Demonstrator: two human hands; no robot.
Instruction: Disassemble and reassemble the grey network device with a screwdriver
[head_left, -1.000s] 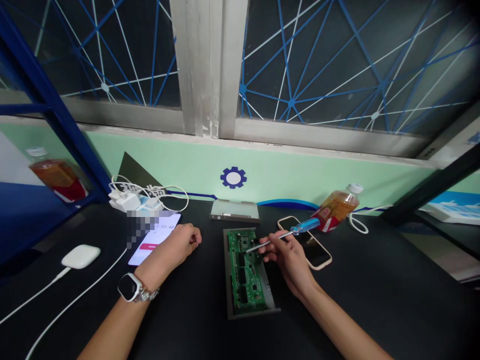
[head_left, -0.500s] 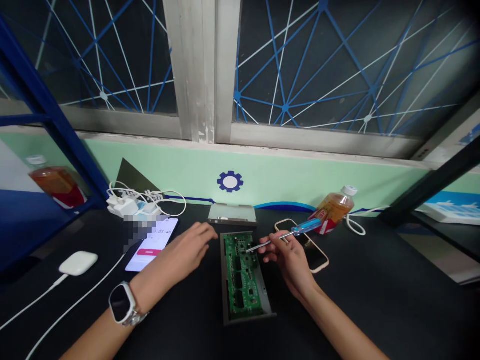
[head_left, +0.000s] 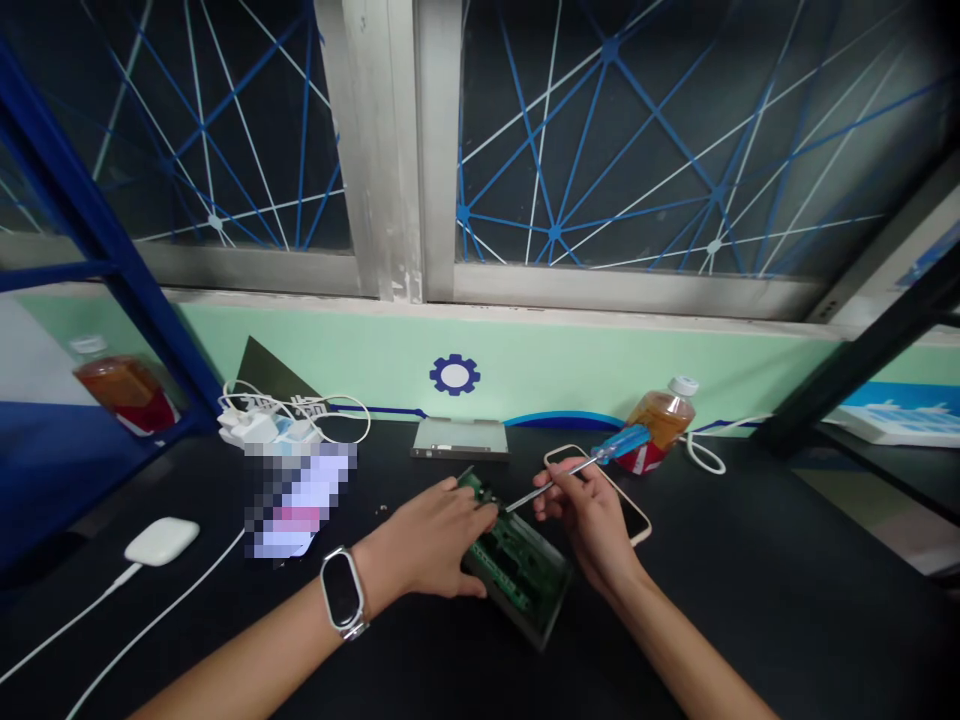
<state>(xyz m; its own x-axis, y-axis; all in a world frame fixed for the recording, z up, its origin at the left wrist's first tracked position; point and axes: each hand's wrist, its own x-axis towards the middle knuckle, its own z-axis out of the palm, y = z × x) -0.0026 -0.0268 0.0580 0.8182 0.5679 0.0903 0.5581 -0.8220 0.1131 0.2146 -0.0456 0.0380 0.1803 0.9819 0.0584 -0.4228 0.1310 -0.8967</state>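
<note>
A green circuit board point(head_left: 517, 570) in a shallow metal casing lies on the black table, slanted and somewhat blurred. My left hand point(head_left: 431, 535) reaches over its upper left side, fingers across the top and thumb along the left edge, gripping it. In my right hand point(head_left: 589, 505) is a screwdriver point(head_left: 619, 442) with a clear blue handle, pinched by its metal shaft. Its tip points down-left at the board's upper end, close to my left fingertips; whether it touches cannot be told.
Behind the board sits a flat metal cover point(head_left: 459, 440). A phone in a pale case point(head_left: 637, 522) and a drink bottle point(head_left: 660, 415) are at right. To the left are a partly blurred-out phone point(head_left: 311, 500), a power strip with cables point(head_left: 262, 430) and a white charging case point(head_left: 163, 541).
My left hand has moved right onto the circuit board and taken hold of it. The board has turned, its near end swinging right. The screwdriver stays in my right hand.
</note>
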